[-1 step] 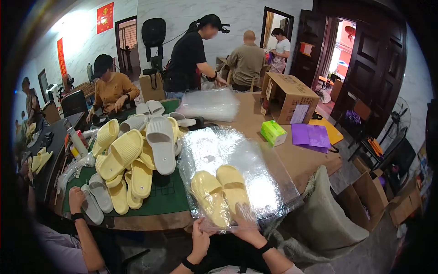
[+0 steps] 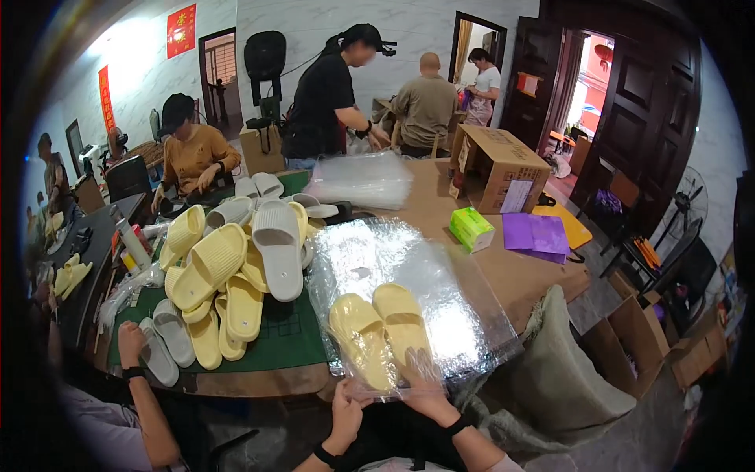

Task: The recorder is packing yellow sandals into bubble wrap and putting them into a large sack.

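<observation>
Just in front of me, a pair of yellow slippers [image 2: 363, 337] lies side by side within a clear plastic bag [image 2: 358, 385]. Closed at the bag's near edge, my left hand [image 2: 346, 411] pinches the film below the left slipper. My right hand [image 2: 425, 387] reaches over the heel of the right slipper, fingers stretched out flat and seen through the glossy film. Under the pair is a stack of shiny clear bags [image 2: 385, 256]. To the left sits a heap of loose yellow slippers [image 2: 211, 263] and grey slippers [image 2: 278, 244].
A co-worker's fist [image 2: 131, 344] rests beside the heap on a green mat [image 2: 291, 334]. Farther back are more clear bags [image 2: 362, 181], a cardboard box [image 2: 511, 161], a green tissue pack [image 2: 472, 228] and purple sheets [image 2: 536, 237]. A pale woven sack [image 2: 558, 374] bulges at the table's right edge.
The hands of the standing person in black have shifted slightly at the back. My hands and the bagged slippers stay almost where they were.
</observation>
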Demonstrator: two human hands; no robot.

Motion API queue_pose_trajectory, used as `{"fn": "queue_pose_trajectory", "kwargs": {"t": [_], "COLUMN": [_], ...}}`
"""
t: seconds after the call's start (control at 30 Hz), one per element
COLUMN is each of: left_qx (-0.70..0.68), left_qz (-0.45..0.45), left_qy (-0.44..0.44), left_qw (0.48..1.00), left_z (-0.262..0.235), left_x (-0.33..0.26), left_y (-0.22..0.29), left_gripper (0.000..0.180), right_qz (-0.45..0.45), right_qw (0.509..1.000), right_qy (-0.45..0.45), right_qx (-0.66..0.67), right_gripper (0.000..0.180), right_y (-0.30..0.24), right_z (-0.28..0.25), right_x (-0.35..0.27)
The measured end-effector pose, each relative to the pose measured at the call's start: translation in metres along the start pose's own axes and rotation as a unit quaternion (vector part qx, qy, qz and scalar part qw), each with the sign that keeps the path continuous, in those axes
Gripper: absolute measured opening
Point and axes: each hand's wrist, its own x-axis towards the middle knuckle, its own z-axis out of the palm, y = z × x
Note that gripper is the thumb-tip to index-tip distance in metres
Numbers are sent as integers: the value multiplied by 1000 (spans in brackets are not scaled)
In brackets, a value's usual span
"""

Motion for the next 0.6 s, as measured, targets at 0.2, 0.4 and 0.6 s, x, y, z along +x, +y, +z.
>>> {"fn": "queue_pose_trajectory", "kwargs": {"t": [0.2, 0.4, 0.6], "left_qx": [150, 61, 112], "left_qz": [-10, 3, -10], "left_qy": [-74, -38, -85], "left_qw": [986, 997, 990], "left_z": [-12, -11, -20], "left_x": [-2, 0, 2], "left_y": [-12, -6, 2], "left_gripper": [19, 25, 29], "right_qz": [-8, -81, -110], "right_qw": [996, 980, 964], "right_qy": [89, 136, 130], "right_qx": [24, 118, 204], "right_gripper": [66, 65, 62], "right_y": [3, 6, 12], "right_z": [18, 22, 15], "right_x": [12, 21, 23]}}
